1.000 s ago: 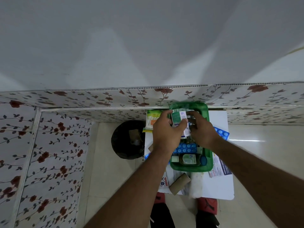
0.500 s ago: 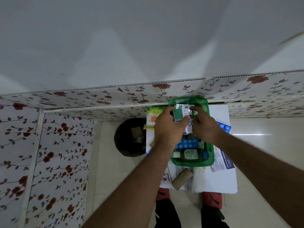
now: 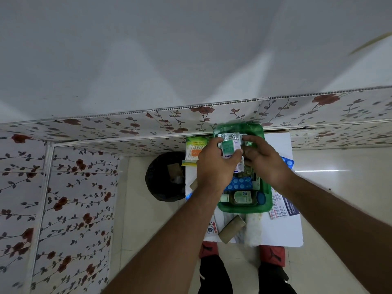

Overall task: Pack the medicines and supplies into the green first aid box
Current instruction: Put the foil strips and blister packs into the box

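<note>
Green box: the green first aid box [image 3: 267, 205] stands open on the white counter [image 3: 282, 230], long axis running away from the person toward the wall.
Box contents: blue blister strip [image 3: 238, 183] across the middle; small bottle [image 3: 240, 197] on its side at the near end, long axis across the box.
Left hand [image 3: 214, 166]: grip closed on a small carton [image 3: 229, 148], held above the far half of the box, long axis pointing away from the person.
Right hand [image 3: 265, 162]: fingertips pinch a foil strip [image 3: 230, 136] just behind the carton, lying crosswise.
Counter, left: cotton swab pack [image 3: 194, 150].
Counter, near edge: cardboard tube [image 3: 231, 229], gauze roll [image 3: 252, 231], leaflet [image 3: 283, 205].
Floor: black bin [image 3: 165, 177].
</note>
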